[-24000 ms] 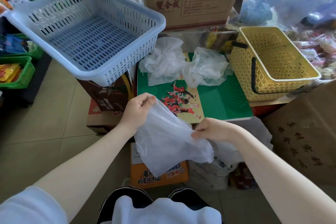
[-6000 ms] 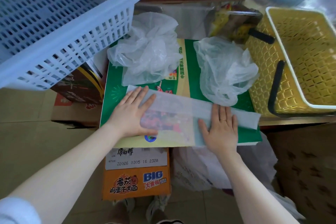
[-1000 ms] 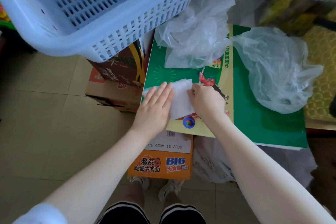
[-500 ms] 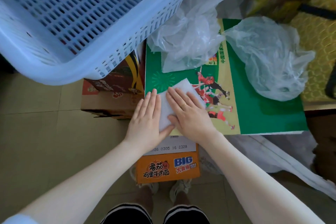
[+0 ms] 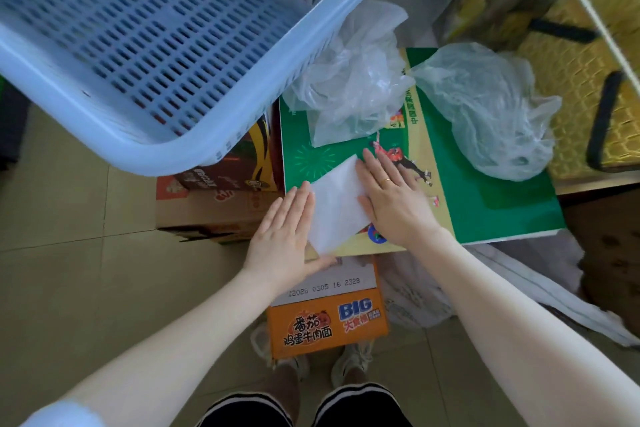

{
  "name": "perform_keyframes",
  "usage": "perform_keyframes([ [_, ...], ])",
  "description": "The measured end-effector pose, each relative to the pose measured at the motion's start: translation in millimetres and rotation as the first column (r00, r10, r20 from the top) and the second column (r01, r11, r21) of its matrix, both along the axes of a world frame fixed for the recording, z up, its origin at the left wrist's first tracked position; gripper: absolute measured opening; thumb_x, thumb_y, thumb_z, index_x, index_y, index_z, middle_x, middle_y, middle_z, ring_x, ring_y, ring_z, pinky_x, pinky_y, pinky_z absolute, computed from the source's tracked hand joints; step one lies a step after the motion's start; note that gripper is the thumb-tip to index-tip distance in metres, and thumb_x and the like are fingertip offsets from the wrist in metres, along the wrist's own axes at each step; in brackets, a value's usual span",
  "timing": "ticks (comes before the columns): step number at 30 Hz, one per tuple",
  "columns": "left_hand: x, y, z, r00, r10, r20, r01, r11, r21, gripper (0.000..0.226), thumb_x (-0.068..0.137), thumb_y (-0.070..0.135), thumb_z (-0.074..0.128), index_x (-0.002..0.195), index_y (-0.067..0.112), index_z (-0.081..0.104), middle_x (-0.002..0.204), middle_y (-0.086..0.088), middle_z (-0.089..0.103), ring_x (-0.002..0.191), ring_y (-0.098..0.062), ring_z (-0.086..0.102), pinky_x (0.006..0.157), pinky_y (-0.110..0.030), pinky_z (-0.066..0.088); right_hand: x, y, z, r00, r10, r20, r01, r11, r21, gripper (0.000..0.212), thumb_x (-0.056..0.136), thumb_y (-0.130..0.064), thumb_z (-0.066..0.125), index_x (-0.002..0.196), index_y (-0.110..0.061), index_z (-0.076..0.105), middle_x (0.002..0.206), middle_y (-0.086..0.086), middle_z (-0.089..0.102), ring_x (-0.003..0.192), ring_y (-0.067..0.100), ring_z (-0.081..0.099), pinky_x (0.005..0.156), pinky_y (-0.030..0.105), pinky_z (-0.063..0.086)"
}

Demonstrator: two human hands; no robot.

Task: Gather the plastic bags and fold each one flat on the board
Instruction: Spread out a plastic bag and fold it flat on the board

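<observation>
A folded white plastic bag lies as a small flat rectangle on the near left corner of the green printed board. My left hand lies flat with straight fingers along the bag's left edge. On the bag's right edge rests my right hand, palm down and fingers straight. Two crumpled clear bags sit farther back on the board: one at the back left, the other at the right.
A large pale blue slotted basket overhangs at the upper left, above stacked cartons. A yellow basket with a black handle stands at the right. An orange noodle carton sits under the board, near my feet.
My hands have slid apart from the middle of the folded bag to its left and right edges, uncovering it. The bag stays flat on the board.
</observation>
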State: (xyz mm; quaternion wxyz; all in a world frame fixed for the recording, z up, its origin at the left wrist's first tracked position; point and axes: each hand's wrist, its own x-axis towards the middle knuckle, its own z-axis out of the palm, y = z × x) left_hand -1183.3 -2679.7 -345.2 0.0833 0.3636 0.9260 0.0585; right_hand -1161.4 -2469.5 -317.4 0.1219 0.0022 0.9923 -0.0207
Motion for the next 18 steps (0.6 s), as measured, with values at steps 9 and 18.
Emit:
perform_keyframes([
  [9,-4,-19,4,0.929,-0.310,-0.202,0.332,0.940,0.082,0.060,0.060,0.042,0.079,0.109,0.009,0.065,0.116,-0.013,0.064,0.108,-0.029,0.060,0.096,-0.042,0.044,25,-13,1,0.991,0.112,0.077,-0.099,0.982,-0.163,0.071,0.085,-0.055,0.008,0.148,-0.024,0.021,0.158,0.000,0.008,0.145,0.020,0.007,0.115,0.034,0.004],
  [18,-2,-10,21,0.896,-0.341,-0.283,0.394,0.906,0.157,0.004,0.076,0.010,0.064,0.077,0.013,0.062,0.071,0.000,0.062,0.066,-0.020,0.060,0.059,-0.031,0.050,49,7,5,0.982,0.173,0.078,-0.152,0.963,-0.223,0.070,0.088,-0.061,0.034,0.147,-0.027,0.021,0.158,-0.003,0.008,0.145,0.019,0.009,0.116,0.040,0.010],
])
